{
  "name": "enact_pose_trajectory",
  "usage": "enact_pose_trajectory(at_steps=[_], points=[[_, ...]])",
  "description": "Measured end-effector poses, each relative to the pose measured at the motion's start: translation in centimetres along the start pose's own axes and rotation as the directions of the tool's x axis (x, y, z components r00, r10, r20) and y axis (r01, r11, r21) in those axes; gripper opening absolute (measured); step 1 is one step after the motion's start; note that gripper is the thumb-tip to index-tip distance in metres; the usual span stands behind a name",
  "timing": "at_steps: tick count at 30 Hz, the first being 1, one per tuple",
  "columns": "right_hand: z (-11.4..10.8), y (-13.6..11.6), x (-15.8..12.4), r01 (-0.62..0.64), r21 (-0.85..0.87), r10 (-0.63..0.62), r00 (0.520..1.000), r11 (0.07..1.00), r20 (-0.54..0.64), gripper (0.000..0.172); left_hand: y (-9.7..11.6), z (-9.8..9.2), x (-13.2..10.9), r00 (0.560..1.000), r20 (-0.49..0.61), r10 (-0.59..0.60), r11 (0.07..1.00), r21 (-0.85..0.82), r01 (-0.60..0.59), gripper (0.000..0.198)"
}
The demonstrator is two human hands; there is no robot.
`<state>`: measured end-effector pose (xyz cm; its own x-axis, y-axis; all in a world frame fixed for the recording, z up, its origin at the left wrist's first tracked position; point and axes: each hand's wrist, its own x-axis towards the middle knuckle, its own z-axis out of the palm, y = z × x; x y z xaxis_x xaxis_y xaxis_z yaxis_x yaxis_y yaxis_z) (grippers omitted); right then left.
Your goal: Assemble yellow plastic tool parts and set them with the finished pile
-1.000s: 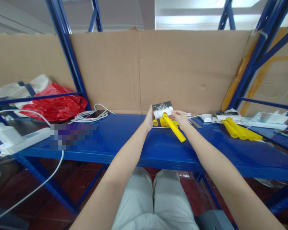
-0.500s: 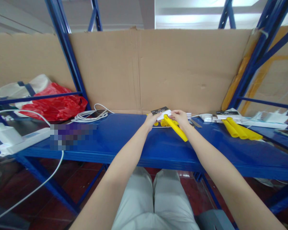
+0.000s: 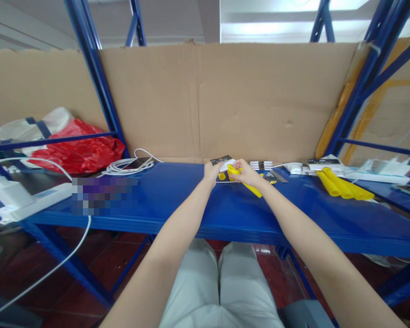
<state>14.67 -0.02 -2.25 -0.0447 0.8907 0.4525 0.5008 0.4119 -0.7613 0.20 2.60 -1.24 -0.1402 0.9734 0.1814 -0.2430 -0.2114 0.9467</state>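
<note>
While a red bag [image 3: 85,148] lies well to the left of the left hand [image 3: 212,173], a coiled white cable [image 3: 128,167] sits nearer to that hand on the blue tabletop [image 3: 177,191]. The left hand grips the left edge of a black-and-white card [image 3: 221,159], its fingertips hidden. Just right of it, a yellow tube [image 3: 253,189] slants from the card beneath the right hand [image 3: 246,174], whose curled fingers grip it near its upper end. Stacked cards [image 3: 262,165] lie just beyond the right hand; three yellow rolls [image 3: 344,186] rest well to its right.
</note>
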Motion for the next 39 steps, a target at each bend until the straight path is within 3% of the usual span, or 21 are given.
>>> enact_pose_trajectory(at_steps=[7, 15, 21, 25, 29, 34, 39], points=[[0.5, -0.4, -0.5, 0.162, -0.307, -0.122, 0.982, 0.938, 0.145, 0.028, -0.8, -0.5, 1.5, 0.990, -0.105, 0.090, 0.991, 0.104, -0.079, 0.014], [-0.1, -0.8, -0.7, 0.378, -0.534, -0.280, 0.925, 0.756, 0.258, 0.026, -0.8, -0.9, 2.0, 0.963, -0.211, 0.167, 0.972, 0.202, -0.124, 0.018], [-1.7, -1.2, 0.2, 0.346, -0.667, -0.241, 0.938, 0.660, 0.248, 0.038, -1.1, -0.8, 1.9, 0.941, -0.265, 0.208, 0.971, 0.174, -0.166, 0.014], [-5.2, -1.4, 1.1, 0.152, -0.809, -0.072, 0.988, 0.568, 0.135, 0.039, -1.4, -0.7, 1.7, 0.954, -0.237, 0.183, 0.971, 0.196, -0.137, 0.016], [-11.0, -0.8, 1.1, -0.034, -0.898, 0.092, 0.996, 0.438, 0.007, 0.043, -1.7, -0.6, 1.6, 0.967, -0.182, 0.179, 0.948, 0.296, -0.120, 0.025], [-18.8, 2.1, -0.3, -0.317, -0.916, 0.285, 0.927, 0.248, -0.243, 0.047, -1.7, -0.5, 1.6, 0.982, -0.125, 0.144, 0.923, 0.374, -0.088, 0.025], [-23.8, 6.8, -1.6, -0.432, -0.895, 0.382, 0.850, 0.110, -0.363, 0.054, -1.9, -0.3, 1.4, 0.984, -0.096, 0.147, 0.910, 0.404, -0.096, 0.024]])
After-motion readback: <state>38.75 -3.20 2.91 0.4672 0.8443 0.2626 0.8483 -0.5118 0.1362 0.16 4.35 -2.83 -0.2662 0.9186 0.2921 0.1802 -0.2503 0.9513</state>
